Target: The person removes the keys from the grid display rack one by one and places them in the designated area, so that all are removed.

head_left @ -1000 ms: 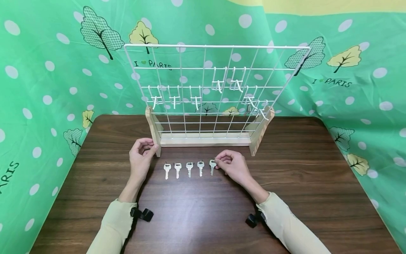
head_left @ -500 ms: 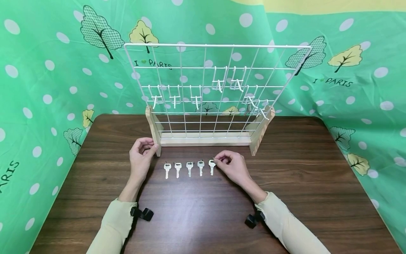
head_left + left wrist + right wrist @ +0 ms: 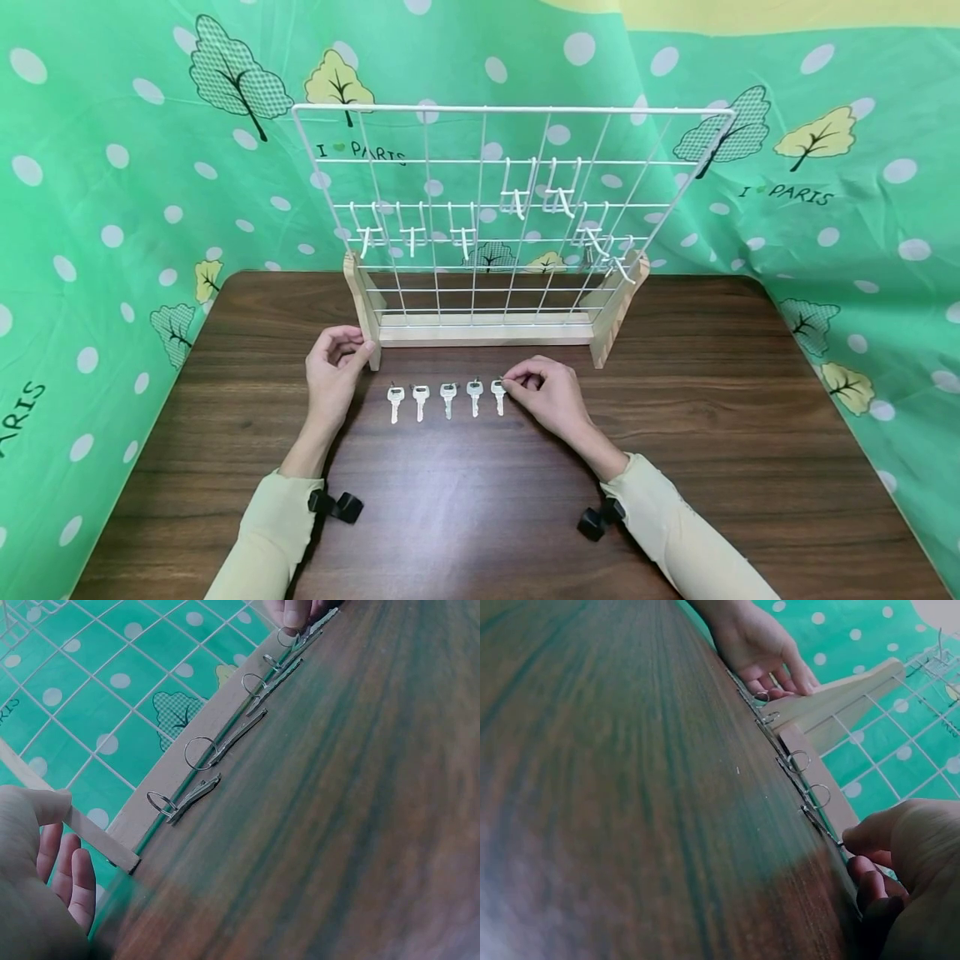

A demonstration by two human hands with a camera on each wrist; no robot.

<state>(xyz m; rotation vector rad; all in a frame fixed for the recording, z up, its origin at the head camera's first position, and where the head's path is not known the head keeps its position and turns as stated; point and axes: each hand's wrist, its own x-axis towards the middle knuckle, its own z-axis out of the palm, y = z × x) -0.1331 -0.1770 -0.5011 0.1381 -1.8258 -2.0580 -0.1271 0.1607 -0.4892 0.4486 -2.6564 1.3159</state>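
Several silver keys with rings lie in a row on the brown table. At the row's right end is a key; my right hand pinches its ring end between thumb and finger. In the right wrist view the right hand partly hides that ring. The other keys, such as the leftmost key, lie flat, and their rings stand up in the left wrist view. My left hand holds the front of the left wooden leg of the white wire grid rack, thumb on the wood.
White hooks hang on the rack at several heights. On the right, below a hook, something small and metallic hangs, hard to make out. A wooden bar joins the rack's legs. Behind the table hangs a green patterned cloth.
The right hand has slid the rightmost key slightly left, nearer to the other keys. The left hand stays at the rack's leg.
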